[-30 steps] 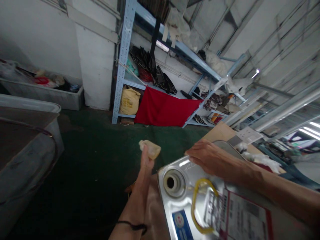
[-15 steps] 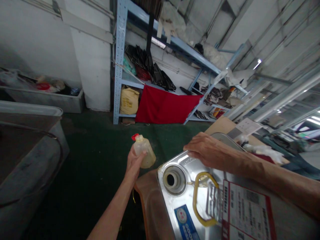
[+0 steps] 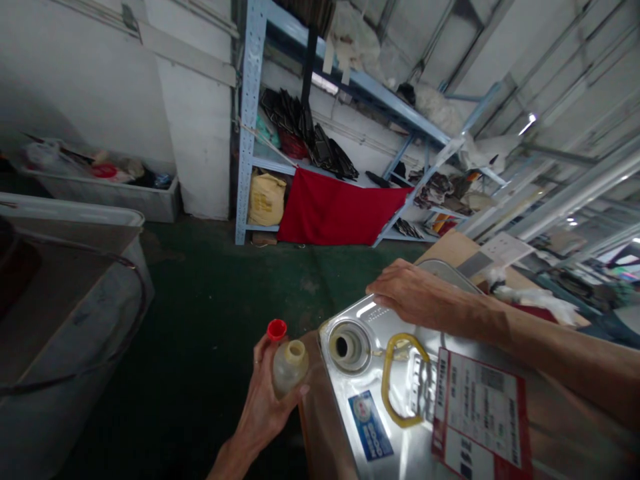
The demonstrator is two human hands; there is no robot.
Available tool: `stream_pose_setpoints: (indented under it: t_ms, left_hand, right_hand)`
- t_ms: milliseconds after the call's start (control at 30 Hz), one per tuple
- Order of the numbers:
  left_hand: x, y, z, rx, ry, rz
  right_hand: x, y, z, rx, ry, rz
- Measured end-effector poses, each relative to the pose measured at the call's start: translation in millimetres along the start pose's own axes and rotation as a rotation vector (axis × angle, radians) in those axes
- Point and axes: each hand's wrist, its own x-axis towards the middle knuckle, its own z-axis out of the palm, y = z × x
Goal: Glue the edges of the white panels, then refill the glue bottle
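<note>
My left hand (image 3: 267,393) is wrapped around a translucent plastic bottle (image 3: 290,367), its uncapped mouth tilted up toward me. Beside the neck, at my fingers, a red cap (image 3: 277,329) shows its hollow side; whether it is pinched or attached is unclear. To the right lies a silver metal can (image 3: 400,393) with a round open spout (image 3: 345,345), a yellow carrying handle (image 3: 387,387) and labels on its top. My right hand (image 3: 407,290) curls its fingers over the can's far edge, and its fingertips are hidden. Yellowish residue marks the metal near the spout.
A brown surface (image 3: 323,413) lies under the can. On the left stands a large grey tub (image 3: 120,247) with a hose across it. Blue shelving (image 3: 246,133) with a red cloth (image 3: 345,210) stands ahead, beyond the green floor (image 3: 210,287).
My left hand has lowered and turned the bottle, so its mouth now faces me, beside the can's corner. The right hand keeps its hold on the can. The view has shifted slightly.
</note>
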Motion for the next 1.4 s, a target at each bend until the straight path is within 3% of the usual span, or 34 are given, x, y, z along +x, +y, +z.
stream_pose_setpoints:
  t_ms: [267, 533, 733, 933, 1400]
  left_hand:
    - [-14, -3, -4.3, -0.021, -0.077, 0.115]
    - [-25, -10, -14.0, -0.047, -0.126, 0.097]
    - [-22, -23, -7.3, 0.163, -0.049, 0.041]
    - [-18, -34, -6.7, 0.302, -0.042, 0.124]
    - [-23, -47, -8.7, 0.358, -0.024, 0.18]
  right_hand:
    - [9, -13, 3, -0.041, -0.011, -0.028]
    - [19, -25, 7, -0.087, -0.024, -0.055]
    - [25, -39, 9, -0.108, -0.036, -0.071]
    - [30, -53, 7, -0.098, -0.046, -0.053]
    - [39, -62, 18, -0.125, -0.08, -0.075]
